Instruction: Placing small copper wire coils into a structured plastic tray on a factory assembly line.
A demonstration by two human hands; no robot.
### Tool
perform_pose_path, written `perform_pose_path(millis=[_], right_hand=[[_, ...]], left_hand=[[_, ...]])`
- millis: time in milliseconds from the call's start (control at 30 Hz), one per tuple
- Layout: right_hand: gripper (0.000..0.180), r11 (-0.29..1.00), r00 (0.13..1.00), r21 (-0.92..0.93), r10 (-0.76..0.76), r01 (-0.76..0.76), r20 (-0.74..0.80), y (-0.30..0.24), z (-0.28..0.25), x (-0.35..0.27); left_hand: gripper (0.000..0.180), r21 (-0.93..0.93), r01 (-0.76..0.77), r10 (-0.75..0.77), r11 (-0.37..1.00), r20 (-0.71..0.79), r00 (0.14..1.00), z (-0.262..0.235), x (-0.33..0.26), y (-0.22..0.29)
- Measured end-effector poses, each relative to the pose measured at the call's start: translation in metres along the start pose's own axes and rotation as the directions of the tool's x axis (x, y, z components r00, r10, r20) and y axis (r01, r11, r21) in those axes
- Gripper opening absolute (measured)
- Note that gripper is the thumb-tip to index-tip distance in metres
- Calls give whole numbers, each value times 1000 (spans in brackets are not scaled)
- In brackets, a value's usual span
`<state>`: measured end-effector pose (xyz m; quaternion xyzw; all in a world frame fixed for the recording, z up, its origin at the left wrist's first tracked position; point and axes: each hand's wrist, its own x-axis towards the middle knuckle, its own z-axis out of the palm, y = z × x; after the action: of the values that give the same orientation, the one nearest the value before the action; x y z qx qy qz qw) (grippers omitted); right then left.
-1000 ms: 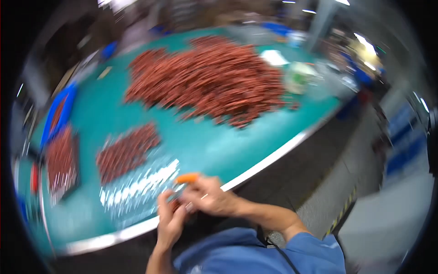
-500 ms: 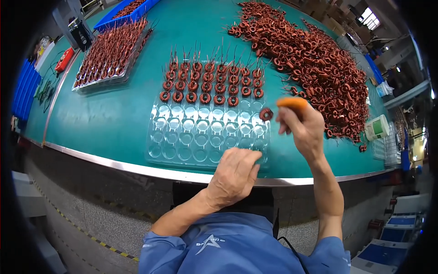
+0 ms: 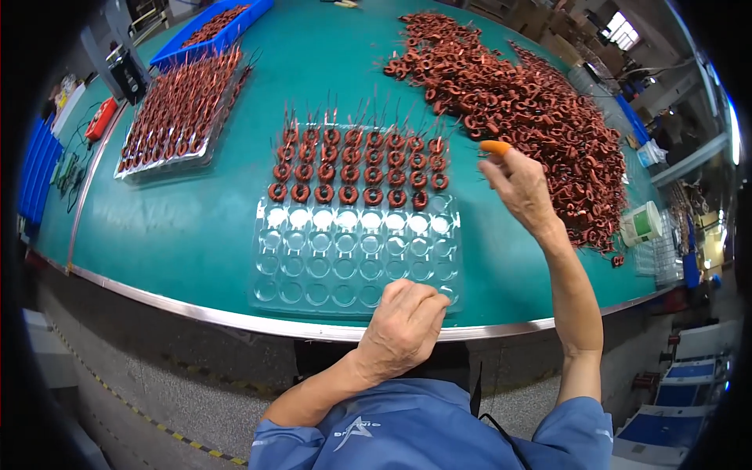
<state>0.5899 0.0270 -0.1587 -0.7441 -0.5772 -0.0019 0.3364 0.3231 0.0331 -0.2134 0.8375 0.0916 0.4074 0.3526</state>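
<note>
The left hand [image 3: 406, 323] rests curled, fingers closed, on the near edge of the clear tray [image 3: 356, 258]. The right hand [image 3: 518, 184] (orange cot on one fingertip) is raised with fingers loosely open, empty, beside the coil pile [image 3: 533, 102]; half a second ago it pinched a coil over the tray

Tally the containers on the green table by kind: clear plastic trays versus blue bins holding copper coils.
Clear plastic blister trays: 2, one partly filled by the left hand, one full at upper left.
Blue plastic bins with copper coils: 1.
Total: 3 containers.
</note>
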Motion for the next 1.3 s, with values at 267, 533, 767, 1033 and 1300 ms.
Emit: perform_pose_path(millis=[267,533,767,1033,1300], right_hand=[[11,741,941,-589,-318,323,116,47,-33,-14],[16,644,946,-696,-264,319,189,68,13,-27],[17,888,855,-335,-419,316,-304,60,8,-46],[13,973,908,98,-156,209,-389,47,4,-45],[17,968,929,215,-40,127,-368,45,14,-48]], left_hand=[[18,37,-62,59,997,62,996,10,11,4],[8,121,47,-55,992,68,996,13,-2,15],[7,181,16,-35,983,102,994,16,2,18],[13,277,3,-38,961,121,992,13,2,20],[15,310,-12,-28,951,124,992,15,-2,19]])
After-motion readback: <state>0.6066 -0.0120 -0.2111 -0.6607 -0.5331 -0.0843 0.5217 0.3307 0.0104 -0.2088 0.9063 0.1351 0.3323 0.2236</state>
